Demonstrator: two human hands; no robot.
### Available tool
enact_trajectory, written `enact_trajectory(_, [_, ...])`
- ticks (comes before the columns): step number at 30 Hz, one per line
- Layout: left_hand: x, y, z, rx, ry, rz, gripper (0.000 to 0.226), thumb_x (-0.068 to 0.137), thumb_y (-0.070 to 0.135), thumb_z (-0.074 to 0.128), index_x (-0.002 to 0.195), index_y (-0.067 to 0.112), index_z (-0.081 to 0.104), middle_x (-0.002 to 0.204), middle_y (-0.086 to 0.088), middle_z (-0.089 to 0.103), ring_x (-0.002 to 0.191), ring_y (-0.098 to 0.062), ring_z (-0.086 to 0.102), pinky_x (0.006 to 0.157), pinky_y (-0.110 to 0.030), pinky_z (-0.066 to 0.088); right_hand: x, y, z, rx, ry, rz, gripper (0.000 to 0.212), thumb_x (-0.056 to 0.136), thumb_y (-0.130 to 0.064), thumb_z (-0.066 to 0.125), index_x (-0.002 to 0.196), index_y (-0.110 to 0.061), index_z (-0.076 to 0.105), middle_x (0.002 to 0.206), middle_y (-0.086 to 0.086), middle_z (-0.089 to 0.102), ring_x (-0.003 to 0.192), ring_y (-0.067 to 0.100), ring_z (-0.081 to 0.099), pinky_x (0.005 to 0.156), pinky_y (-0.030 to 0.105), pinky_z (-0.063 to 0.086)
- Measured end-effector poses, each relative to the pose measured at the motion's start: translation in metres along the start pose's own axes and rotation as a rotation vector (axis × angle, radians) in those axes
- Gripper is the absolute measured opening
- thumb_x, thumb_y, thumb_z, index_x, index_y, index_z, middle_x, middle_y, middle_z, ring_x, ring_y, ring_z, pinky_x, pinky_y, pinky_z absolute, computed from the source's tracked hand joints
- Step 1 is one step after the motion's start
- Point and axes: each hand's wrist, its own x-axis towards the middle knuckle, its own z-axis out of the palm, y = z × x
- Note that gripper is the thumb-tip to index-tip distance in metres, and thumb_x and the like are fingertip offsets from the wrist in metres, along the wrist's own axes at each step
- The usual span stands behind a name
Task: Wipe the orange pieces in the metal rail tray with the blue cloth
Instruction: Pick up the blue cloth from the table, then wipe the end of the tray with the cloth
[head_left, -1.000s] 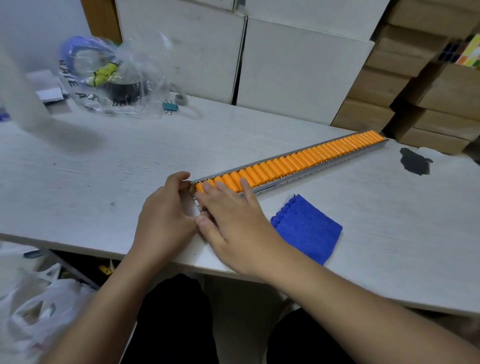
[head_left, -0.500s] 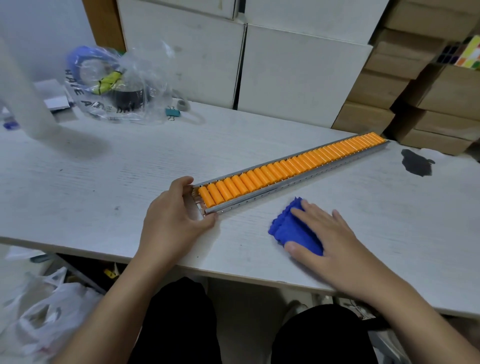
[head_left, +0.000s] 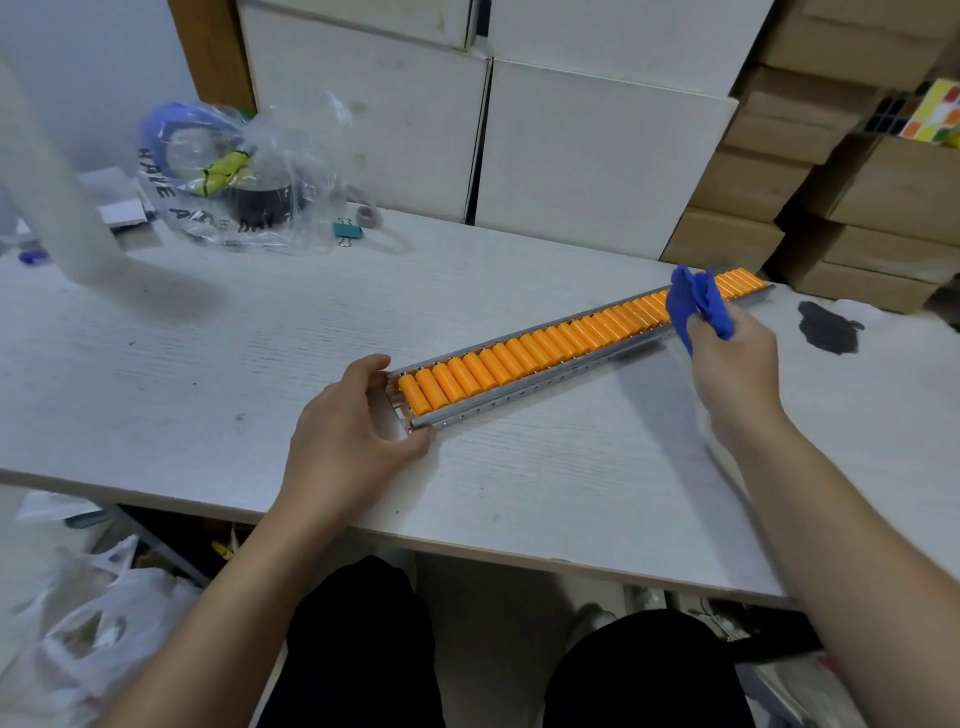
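A long metal rail tray (head_left: 524, 388) lies diagonally on the white table, its channel filled with a row of orange cylindrical pieces (head_left: 540, 347). My left hand (head_left: 353, 441) grips the tray's near end, thumb on the far rail and fingers at the front corner. My right hand (head_left: 735, 366) holds the bunched blue cloth (head_left: 698, 304) lifted just above the tray's far part, where it hides a few orange pieces.
A clear plastic bag (head_left: 234, 176) with tape rolls sits at the back left, a small binder clip (head_left: 348, 232) beside it. A dark stain (head_left: 826, 327) marks the table at right. White and brown boxes (head_left: 597, 156) are stacked behind. The table edge runs near my knees.
My right hand picked the blue cloth up from the table and carried it up toward the tray's far end. My left hand stayed on the near end.
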Motion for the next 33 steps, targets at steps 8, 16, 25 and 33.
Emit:
enact_trajectory(8, [0.001, -0.001, -0.001, -0.058, -0.011, -0.023, 0.079, 0.066, 0.031, 0.079, 0.135, 0.029, 0.042, 0.125, 0.009, 0.061, 0.115, -0.015, 0.054, 0.092, -0.035, 0.043, 0.026, 0.023, 0.054, -0.325, -0.202, -0.129, 0.030, 0.095, -0.017, 0.040, 0.119, -0.009, 0.056, 0.099, 0.009, 0.054, 0.091, 0.028, 0.050, 0.071, 0.034, 0.036])
enact_trajectory(16, [0.001, -0.002, -0.001, -0.052, -0.014, -0.014, 0.080, 0.067, 0.032, 0.078, 0.137, 0.028, 0.039, 0.126, 0.010, 0.061, 0.115, -0.015, 0.054, 0.089, -0.033, 0.042, -0.057, -0.008, 0.078, -0.350, -0.379, -0.371, 0.045, 0.095, -0.013, 0.043, 0.140, -0.012, 0.043, 0.150, 0.004, 0.039, 0.141, 0.015, 0.023, 0.118, 0.031, 0.009])
enact_trajectory(25, [0.003, -0.004, 0.000, -0.125, -0.064, -0.065, 0.086, 0.067, 0.029, 0.074, 0.141, 0.032, 0.031, 0.122, 0.015, 0.060, 0.114, -0.013, 0.055, 0.085, -0.028, 0.037, -0.133, -0.032, 0.121, -0.289, -0.522, -0.603, 0.050, 0.084, -0.012, 0.048, 0.134, -0.009, 0.049, 0.145, 0.007, 0.046, 0.138, 0.016, 0.032, 0.116, 0.024, 0.004])
enact_trajectory(33, [0.002, -0.003, -0.003, -0.183, -0.077, -0.057, 0.079, 0.068, 0.033, 0.062, 0.139, 0.038, 0.028, 0.118, 0.015, 0.058, 0.105, -0.019, 0.060, 0.084, -0.034, 0.041, -0.144, -0.042, 0.112, -0.193, -0.701, -0.618, 0.050, 0.084, -0.018, 0.042, 0.133, -0.013, 0.051, 0.143, 0.003, 0.049, 0.137, 0.008, 0.031, 0.116, 0.021, 0.007])
